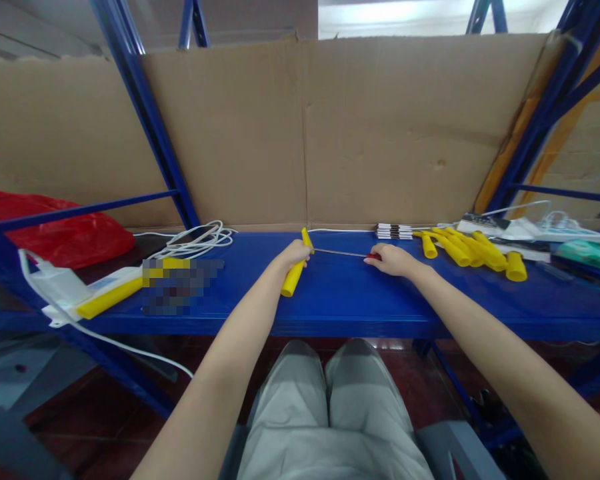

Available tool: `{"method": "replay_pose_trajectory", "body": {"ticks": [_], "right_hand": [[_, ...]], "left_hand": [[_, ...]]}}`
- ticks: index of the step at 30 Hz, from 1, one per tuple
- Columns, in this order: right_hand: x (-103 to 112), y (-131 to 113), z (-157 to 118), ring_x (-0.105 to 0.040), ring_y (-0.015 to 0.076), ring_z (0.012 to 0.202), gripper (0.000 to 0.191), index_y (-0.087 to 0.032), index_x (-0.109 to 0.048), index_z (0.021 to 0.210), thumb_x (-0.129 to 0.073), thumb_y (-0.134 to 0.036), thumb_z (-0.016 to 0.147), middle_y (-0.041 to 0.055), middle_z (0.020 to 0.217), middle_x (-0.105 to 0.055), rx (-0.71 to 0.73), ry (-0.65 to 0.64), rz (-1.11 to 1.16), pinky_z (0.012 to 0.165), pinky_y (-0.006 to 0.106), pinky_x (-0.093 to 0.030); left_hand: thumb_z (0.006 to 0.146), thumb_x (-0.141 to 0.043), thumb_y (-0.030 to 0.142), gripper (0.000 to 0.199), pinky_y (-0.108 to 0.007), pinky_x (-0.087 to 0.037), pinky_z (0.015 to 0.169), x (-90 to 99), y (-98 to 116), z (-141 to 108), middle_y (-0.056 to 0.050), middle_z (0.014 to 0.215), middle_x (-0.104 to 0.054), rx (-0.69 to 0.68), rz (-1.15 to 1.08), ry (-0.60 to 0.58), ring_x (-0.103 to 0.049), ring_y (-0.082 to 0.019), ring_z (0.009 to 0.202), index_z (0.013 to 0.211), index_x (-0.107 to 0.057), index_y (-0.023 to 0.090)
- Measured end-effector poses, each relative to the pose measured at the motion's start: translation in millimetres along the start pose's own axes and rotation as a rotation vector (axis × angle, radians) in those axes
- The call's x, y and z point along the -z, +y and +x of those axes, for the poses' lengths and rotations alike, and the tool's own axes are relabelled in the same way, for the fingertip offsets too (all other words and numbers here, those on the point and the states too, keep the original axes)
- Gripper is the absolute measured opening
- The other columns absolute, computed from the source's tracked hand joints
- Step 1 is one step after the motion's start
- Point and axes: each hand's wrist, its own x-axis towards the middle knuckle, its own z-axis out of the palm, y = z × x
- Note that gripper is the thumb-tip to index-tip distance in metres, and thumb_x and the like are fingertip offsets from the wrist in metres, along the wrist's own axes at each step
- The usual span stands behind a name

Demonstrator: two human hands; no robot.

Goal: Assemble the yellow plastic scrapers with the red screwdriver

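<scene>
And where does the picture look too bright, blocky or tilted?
In the head view, a bright strip glares above the cardboard; in the head view, square blocks blot out detail left of the left hand; in the head view, the blue posts lean outward, probably wide-angle stretch.

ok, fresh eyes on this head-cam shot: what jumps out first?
Probably the yellow piece in the left hand, mid-bench, with a thin metal shaft running from it to the red handle in the right hand. Next, the cluster of similar yellow parts on the right of the blue bench. Then the bright red plastic at far left.
</scene>
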Motion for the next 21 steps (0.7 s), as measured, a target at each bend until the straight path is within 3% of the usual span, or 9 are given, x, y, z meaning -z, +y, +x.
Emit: {"method": "replay_pose_trajectory", "body": {"ticks": [7, 13, 17, 21], "right_hand": [[1.8, -2.5, -3.1, -0.062, 0.0222, 0.077, 0.032, -0.020, -0.054, 0.098, -0.045, -0.047, 0.086, 0.0085, 0.087, -0.068, -0.057, -0.009, -0.036, 0.059, 0.027, -0.037], [0.3, -3.4, -1.9, -0.061, 0.0210, 0.089, 0.030, -0.018, -0.055, 0.092, -0.032, -0.038, 0.093, 0.0113, 0.098, -0.066, -0.019, -0.049, 0.024, 0.068, 0.027, -0.040], [0.8, -2.1, -2.2, -0.061, 0.0204, 0.085, 0.020, -0.018, -0.054, 0.091, -0.048, -0.037, 0.086, 0.0103, 0.095, -0.065, 0.008, 0.033, -0.006, 0.067, 0.026, -0.039], [3.0, -2.8, -4.0, -0.061, 0.0203, 0.076, 0.024, -0.019, -0.051, 0.098, -0.052, -0.038, 0.083, 0.0076, 0.089, -0.066, -0.056, 0.011, -0.003, 0.059, 0.026, -0.037]], "left_hand": [[0.080, -0.044, 0.007, 0.008, -0.019, -0.033, 0.038, 0.8, 0.3, -2.3, 0.004, 0.052, -0.045, -0.018, 0.007, -0.017, -0.040, -0.006, 0.035, 0.081, -0.049, 0.013], [0.079, -0.046, 0.008, 0.007, -0.019, -0.033, 0.038, 2.3, -4.5, 3.9, 0.004, 0.052, -0.046, -0.015, -0.017, -0.017, -0.042, -0.006, 0.036, 0.080, -0.050, 0.013], [0.079, -0.048, 0.009, 0.007, -0.019, -0.036, 0.040, 2.5, -5.6, 7.0, 0.003, 0.053, -0.049, 0.006, -0.007, -0.014, -0.044, -0.008, 0.037, 0.084, -0.052, 0.012], [0.079, -0.049, 0.009, 0.010, -0.019, -0.036, 0.040, 2.1, -4.6, 6.0, 0.003, 0.053, -0.049, -0.005, -0.001, -0.028, -0.044, -0.007, 0.036, 0.087, -0.053, 0.011]]}}
